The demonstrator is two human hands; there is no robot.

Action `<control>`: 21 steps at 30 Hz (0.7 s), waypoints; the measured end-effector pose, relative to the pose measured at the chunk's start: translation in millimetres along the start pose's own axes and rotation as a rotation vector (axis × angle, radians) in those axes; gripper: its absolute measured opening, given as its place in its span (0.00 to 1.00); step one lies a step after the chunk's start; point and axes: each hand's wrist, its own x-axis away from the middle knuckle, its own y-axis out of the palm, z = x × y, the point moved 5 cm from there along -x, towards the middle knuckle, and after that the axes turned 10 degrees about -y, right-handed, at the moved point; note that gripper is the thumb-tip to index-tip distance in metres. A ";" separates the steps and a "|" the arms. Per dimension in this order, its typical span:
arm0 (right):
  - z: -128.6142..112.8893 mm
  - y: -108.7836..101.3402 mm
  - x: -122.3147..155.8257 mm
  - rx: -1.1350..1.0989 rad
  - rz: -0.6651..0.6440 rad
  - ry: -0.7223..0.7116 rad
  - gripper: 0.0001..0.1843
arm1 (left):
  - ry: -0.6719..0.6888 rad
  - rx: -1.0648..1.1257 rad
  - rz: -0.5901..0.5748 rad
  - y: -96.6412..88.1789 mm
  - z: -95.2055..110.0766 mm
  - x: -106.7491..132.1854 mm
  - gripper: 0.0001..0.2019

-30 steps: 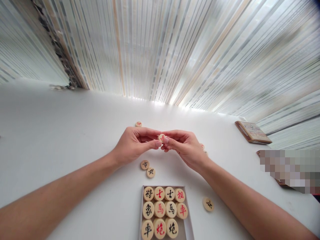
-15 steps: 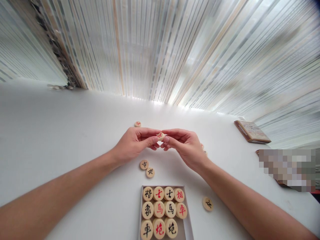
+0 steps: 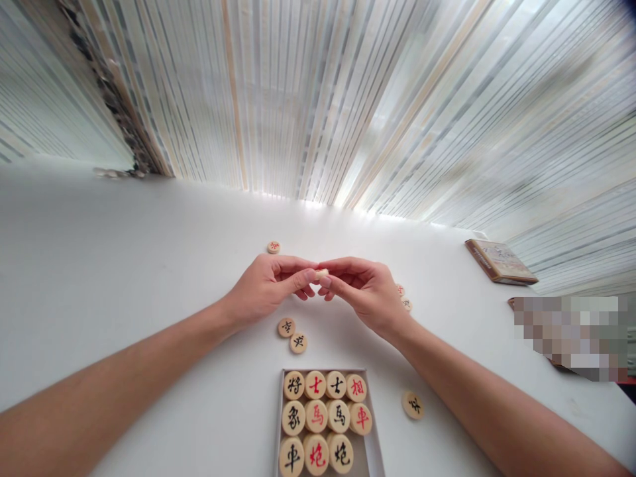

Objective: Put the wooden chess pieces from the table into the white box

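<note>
Between the fingertips of both hands is a small round wooden Chinese chess piece (image 3: pixel 322 273), tilted so that mostly its edge shows. My left hand (image 3: pixel 273 281) pinches it from the left, and my right hand (image 3: pixel 365 285) grips it from the right. Below them, an open box (image 3: pixel 375 437) holds rows of pieces with red and black characters. Two loose black-marked pieces (image 3: pixel 293 334) lie side by side between my left hand and the box. A red-marked piece (image 3: pixel 273 247) lies just beyond my left hand.
Two pieces (image 3: pixel 405 298) are partly hidden behind my right hand. Another black-marked piece (image 3: pixel 413 405) lies right of the box, near my right forearm. A flat brown-edged box (image 3: pixel 501 262) rests at the table's right side, with a blurred object (image 3: pixel 571 338) nearer. A striped curtain (image 3: pixel 298 99) hangs behind the table.
The held chess piece has turned in my fingers: its red character showed before, and now mostly its pale edge does. My hands have shifted only slightly.
</note>
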 end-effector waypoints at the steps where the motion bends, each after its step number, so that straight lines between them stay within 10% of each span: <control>1: 0.2 -0.3 -0.1 0.015 0.000 0.001 0.14 | -0.003 -0.013 -0.003 0.4 0.3 0.4 0.18; 21: 9.6 3.4 1.5 -0.052 -0.028 0.227 0.22 | -0.028 0.045 -0.013 3.8 -4.1 1.8 0.21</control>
